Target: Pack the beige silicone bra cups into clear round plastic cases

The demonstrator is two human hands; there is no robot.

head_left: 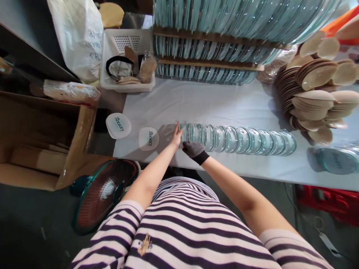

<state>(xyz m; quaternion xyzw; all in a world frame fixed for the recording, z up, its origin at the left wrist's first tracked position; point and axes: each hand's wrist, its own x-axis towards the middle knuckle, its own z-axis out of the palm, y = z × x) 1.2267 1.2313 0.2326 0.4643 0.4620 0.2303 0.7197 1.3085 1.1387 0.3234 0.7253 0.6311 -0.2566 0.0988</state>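
Observation:
A long row of round, clear glass discs [238,140] stands on edge across the white-covered table, each leaning against its neighbour. At its left end, my bare left hand [176,136] lies against the outermost disc with its fingers stretched upward. My right hand [194,149], in a dark dotted glove with a black cuff, is closed at the near lower edge of the same end of the row. Its fingertips are partly hidden against the glass. Two pale rounded cards [149,139] printed "beaury" lie flat to the left of my hands.
Stacked rows of glass discs [207,46] with brown dividers stand at the back. Tan oval pieces [316,74] are piled right, near another glass stack [336,158]. A white basket [112,87] sits back left. A cardboard box [70,142] and a fan [103,194] are at left.

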